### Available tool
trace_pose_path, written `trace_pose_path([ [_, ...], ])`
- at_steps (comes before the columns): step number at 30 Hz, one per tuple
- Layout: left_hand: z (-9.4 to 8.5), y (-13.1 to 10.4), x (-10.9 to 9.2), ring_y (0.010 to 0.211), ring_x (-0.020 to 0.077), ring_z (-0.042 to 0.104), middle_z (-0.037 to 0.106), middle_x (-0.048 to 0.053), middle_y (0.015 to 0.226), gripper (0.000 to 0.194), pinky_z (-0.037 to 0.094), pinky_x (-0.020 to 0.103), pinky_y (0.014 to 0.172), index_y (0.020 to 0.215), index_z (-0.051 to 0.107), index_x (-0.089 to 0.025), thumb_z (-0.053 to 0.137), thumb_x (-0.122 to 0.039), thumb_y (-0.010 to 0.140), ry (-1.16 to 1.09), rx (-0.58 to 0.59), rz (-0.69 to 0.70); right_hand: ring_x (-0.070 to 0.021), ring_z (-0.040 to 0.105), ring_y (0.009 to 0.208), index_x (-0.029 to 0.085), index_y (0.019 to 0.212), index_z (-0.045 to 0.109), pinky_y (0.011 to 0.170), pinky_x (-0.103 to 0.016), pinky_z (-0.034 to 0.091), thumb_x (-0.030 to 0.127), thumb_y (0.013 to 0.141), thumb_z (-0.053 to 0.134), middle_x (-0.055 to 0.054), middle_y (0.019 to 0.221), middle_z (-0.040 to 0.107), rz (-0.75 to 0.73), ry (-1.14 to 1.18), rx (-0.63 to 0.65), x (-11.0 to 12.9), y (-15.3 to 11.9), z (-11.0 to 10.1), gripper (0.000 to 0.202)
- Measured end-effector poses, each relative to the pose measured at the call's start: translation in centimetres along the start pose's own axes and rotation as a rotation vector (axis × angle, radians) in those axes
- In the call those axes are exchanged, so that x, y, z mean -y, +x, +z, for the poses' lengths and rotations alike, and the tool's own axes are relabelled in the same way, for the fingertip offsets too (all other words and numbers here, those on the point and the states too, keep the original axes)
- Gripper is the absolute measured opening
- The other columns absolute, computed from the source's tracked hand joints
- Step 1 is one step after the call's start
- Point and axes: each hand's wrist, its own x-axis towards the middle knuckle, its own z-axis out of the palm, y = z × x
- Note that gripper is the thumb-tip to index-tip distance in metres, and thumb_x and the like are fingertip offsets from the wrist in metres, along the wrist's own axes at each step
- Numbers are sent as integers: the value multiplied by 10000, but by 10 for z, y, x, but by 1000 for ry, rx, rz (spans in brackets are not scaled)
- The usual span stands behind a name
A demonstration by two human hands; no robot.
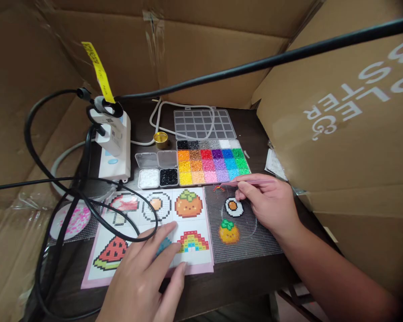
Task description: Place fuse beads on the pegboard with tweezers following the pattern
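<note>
My right hand (pixel 272 203) pinches a pair of pink tweezers (pixel 231 183). Their tip points left, at a small arc of red and orange beads (pixel 218 188) on a clear pegboard (pixel 262 249). Below that arc lie a fried-egg bead figure (pixel 234 207) and an orange persimmon bead figure (pixel 229 234). Whether the tip holds a bead is too small to tell. With fingers spread, my left hand (pixel 144 277) rests over the printed pattern sheet (pixel 203 266), its fingertips beside the rainbow pattern (pixel 193 242). It covers part of a blue pattern.
An open bead box (pixel 208 154) sorted by colour stands behind the sheet. Beside it are a small case of white beads (pixel 149 178), a case of black beads (pixel 169 177) and a gold cup (pixel 160 140). Black cables (pixel 121 237) loop over the sheet from a power strip (pixel 116 165). Cardboard walls surround the table.
</note>
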Motion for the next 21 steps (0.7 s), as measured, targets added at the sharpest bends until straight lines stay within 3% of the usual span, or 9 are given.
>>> trace_pose_path([
  [21, 0, -2, 0, 1109, 266, 636, 631, 95, 1350, 213, 537, 428, 891, 1107, 662, -208, 584, -206, 909, -13, 23, 3, -121, 588, 517, 173, 818, 768, 524, -247, 502, 285, 816, 717, -7, 555, 651, -13, 72, 4, 3, -1, 0, 123],
])
